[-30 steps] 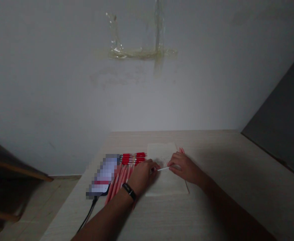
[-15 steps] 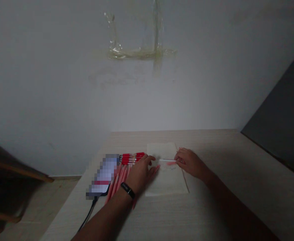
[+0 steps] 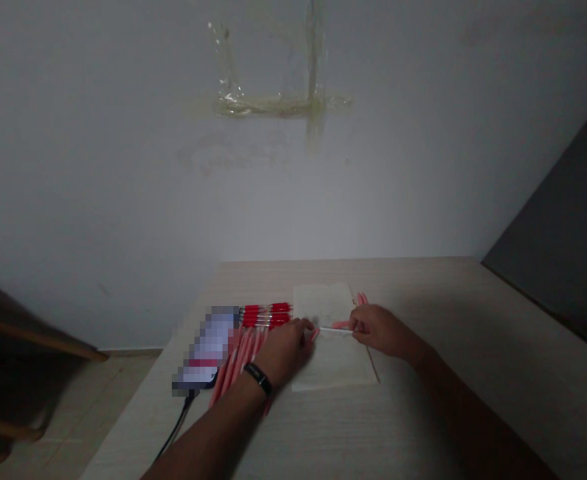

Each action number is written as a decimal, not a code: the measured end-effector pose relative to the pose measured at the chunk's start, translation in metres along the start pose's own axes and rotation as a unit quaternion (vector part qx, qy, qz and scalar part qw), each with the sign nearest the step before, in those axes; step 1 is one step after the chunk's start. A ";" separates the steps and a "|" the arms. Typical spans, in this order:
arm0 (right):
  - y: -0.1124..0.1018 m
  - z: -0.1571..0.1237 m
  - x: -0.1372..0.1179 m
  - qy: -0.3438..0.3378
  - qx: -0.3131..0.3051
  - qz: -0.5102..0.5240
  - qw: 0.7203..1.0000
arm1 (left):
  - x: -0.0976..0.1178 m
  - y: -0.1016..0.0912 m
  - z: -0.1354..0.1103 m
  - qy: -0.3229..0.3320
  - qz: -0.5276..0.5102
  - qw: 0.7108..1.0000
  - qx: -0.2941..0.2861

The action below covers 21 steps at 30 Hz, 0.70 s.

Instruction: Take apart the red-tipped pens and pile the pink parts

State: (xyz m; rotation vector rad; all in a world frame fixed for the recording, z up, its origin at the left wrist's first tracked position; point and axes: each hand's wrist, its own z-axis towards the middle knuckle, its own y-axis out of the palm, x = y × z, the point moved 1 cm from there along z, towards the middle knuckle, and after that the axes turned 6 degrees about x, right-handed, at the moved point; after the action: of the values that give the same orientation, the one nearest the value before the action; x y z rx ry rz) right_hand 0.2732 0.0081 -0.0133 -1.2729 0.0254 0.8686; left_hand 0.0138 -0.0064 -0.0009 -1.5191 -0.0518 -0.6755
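On a pale sheet of paper [image 3: 333,367] my hands are close together. The fingers of my left hand [image 3: 289,347] are closed around a pink pen barrel [image 3: 315,335], its end poking out at the fingertips. From the right, my right hand [image 3: 376,327] pinches a thin white rod [image 3: 334,329] that looks like a pen refill. The rod's left end is at the barrel's tip; whether it is inside I cannot tell. A short pink piece [image 3: 342,325] shows just behind the rod, partly covered by my right fingers.
Left of the paper lie several red pens [image 3: 266,309] in a row and several pink pen barrels [image 3: 233,363], partly under my left forearm. A phone [image 3: 208,350] with a cable [image 3: 176,427] is beside them. More pink pieces [image 3: 362,298] lie beyond my right hand. A wall [image 3: 348,213] rises behind the table.
Both hands have come slightly nearer to me. The white rod has moved down and left, so its end now meets the pink barrel; before, they were apart. My left fingers have closed in.
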 end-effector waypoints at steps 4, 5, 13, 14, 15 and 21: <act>-0.001 0.001 -0.003 0.003 -0.015 0.018 1.000 | -0.002 0.002 0.000 0.005 -0.008 1.000 -0.002; -0.001 0.001 -0.003 0.006 -0.020 0.020 1.000 | -0.003 0.003 0.000 0.005 -0.009 1.000 -0.002; 0.001 0.001 0.002 0.024 -0.044 0.006 0.999 | -0.003 0.002 0.001 0.000 -0.011 1.000 0.010; 0.000 0.001 0.002 0.027 -0.048 0.008 0.998 | -0.004 0.001 0.001 -0.001 -0.012 1.000 0.016; 0.000 0.001 0.003 0.029 -0.052 0.012 0.998 | -0.004 0.001 0.001 -0.001 -0.015 1.000 0.023; 0.004 0.000 0.001 0.020 -0.073 0.036 0.996 | -0.007 0.004 0.002 0.017 -0.029 0.998 0.053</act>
State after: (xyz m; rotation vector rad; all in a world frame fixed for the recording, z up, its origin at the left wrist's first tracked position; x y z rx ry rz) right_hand 0.2717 0.0083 -0.0166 -1.4334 0.0410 0.9205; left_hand 0.0104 -0.0018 -0.0073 -1.4088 -0.1046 -0.7344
